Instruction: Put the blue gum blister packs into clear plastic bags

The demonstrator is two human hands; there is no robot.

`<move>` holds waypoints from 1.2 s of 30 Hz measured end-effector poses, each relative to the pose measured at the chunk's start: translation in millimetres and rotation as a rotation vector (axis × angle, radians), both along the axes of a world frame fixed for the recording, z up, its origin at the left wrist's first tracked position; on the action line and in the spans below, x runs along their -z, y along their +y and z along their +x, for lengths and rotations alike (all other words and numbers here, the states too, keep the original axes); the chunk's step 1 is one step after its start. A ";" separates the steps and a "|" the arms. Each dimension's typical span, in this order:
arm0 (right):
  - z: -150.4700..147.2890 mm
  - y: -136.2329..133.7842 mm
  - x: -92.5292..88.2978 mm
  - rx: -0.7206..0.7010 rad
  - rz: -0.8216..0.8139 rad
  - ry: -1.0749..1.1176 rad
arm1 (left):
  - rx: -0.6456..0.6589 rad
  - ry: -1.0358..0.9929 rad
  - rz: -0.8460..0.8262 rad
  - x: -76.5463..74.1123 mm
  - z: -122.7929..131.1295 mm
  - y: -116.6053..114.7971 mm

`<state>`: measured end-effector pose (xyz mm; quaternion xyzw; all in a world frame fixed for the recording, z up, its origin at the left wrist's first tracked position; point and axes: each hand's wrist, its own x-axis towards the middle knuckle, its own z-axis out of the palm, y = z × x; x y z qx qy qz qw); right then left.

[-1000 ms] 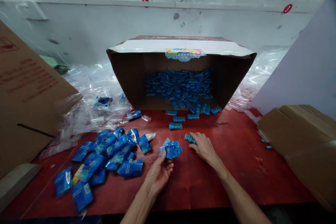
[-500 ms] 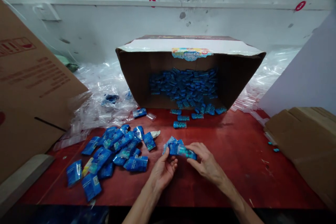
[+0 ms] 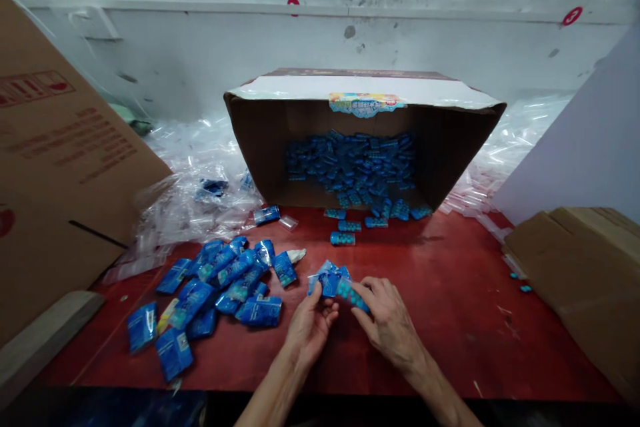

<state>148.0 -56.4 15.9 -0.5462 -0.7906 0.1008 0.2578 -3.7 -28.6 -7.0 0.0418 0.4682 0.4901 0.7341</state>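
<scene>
Head view, lower centre of frame: left hand (image 3: 313,323) pinches a blue packet (image 3: 327,279) between thumb and fingertips, just above the red table (image 3: 450,293). Right hand (image 3: 387,320) sits close beside it on the right, fingers curled, pinching a blue roll (image 3: 356,295) near one end. The roll's other end touches the packet; can't tell if it is inside the film or only against it.

Handling, my read:
- **Roll:** looks small, light and stiff, with a glossy wrap that is likely slippery. Best gripped across its width with thumb and two fingers.
- **Packet:** thin soft film, next to no weight, and crumples if squeezed. Best held by an edge, not around the body.

Lower left of frame has a loose pile of blue packets (image 3: 220,287) lying flat on the table, well apart from the hands. Centre frame has a cardboard box (image 3: 450,140) tipped on its side with its open mouth facing the person. A heap of rolls (image 3: 350,167) fills it, and a few loose rolls (image 3: 343,238) have spilled onto the table at its mouth. Clear plastic bags (image 3: 185,207) are heaped left of the box, with more at its right. A big brown carton (image 3: 60,160) stands at the left edge and another carton (image 3: 585,273) at the right edge
</scene>
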 end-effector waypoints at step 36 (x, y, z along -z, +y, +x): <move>3.8 -1.0 -5.0 -0.248 -0.717 1.044 | 0.637 -0.367 0.360 -1.4 -23.1 3.0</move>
